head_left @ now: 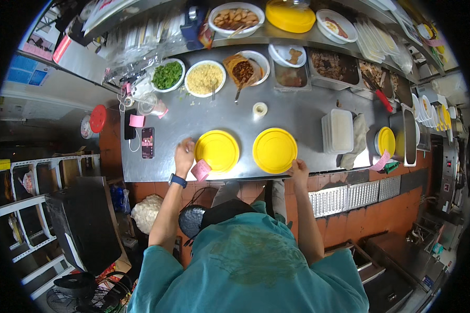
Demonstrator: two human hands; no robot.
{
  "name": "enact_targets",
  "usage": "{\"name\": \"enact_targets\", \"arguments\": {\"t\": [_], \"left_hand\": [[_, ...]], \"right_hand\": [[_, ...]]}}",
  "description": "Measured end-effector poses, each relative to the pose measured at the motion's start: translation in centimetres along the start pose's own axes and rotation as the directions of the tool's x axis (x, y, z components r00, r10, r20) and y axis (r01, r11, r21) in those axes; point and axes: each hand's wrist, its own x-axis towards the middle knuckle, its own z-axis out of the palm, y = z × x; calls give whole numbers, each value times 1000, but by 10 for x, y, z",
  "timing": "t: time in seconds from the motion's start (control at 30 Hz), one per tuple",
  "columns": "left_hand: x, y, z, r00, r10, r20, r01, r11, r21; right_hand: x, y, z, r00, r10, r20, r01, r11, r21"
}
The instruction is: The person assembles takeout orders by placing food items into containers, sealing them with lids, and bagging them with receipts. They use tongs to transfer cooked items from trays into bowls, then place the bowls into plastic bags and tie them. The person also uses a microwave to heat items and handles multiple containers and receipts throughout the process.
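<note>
While both forearms reach up to the steel worktable (pixel 297 109), two round yellow lids sit side by side near its front edge, a narrow gap between them. Left hand (pixel 184 155), dark watch (pixel 178 181) on wrist, is just beside the left edge of the left yellow lid (pixel 217 151); fingers partly bent, can't tell if anything's in them. Pink slip (pixel 201 170) overlaps that lid's lower-left rim, near the wrist. Right hand (pixel 299 172) is at the lower-right rim of the right yellow lid (pixel 274 151); fingers bent, seemingly touching the rim, firmness of hold can't be told. White roll (pixel 260 110) stands behind the lids. Phone (pixel 148 143) lies left; stacked clear containers (pixel 337 131) and grey cloth (pixel 355 136) right. Farther back: bowl of chopped greens (pixel 167 75), bowl of pale minced bits (pixel 204 79), bowl with dark red sauce (pixel 245 72).
</note>
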Motion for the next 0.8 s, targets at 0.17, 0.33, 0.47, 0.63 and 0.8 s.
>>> {"name": "enact_targets", "arguments": {"t": [0.17,0.33,0.47,0.63,0.8], "left_hand": [[-14,-67,28,924,-124,362,306,807,-506],[-36,-45,39,836,-110,537,455,684,-570],[-64,-15,62,833,-116,541,501,574,-648],[-58,23,53,859,18,512,184,922,-342],[41,99,-77,929,347,-126,-362,923,-128]], "right_hand": [[6,-20,-1,995,-13,-102,2,994,-112],[42,-33,-22,980,47,-194,-58,997,-54],[51,-31,-45,987,-66,-144,60,997,-51],[-6,7,6,998,42,-51,-65,783,-619],[-37,41,100,945,112,307,-144,986,83]]}}
